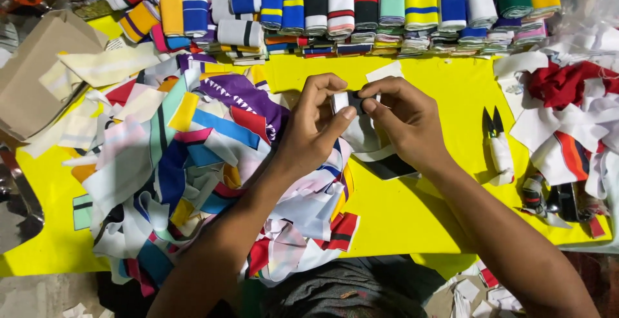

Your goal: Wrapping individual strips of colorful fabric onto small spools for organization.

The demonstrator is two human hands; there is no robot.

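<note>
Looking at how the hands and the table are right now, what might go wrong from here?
1. The small scissors lie open-tipped on the yellow cloth close by the right hand; a careless reach could nick a finger.
2. The loose heap of fabric strips crowds the left hand, so the black-and-white strip pinched between both hands might snag or get mixed into it.
</note>
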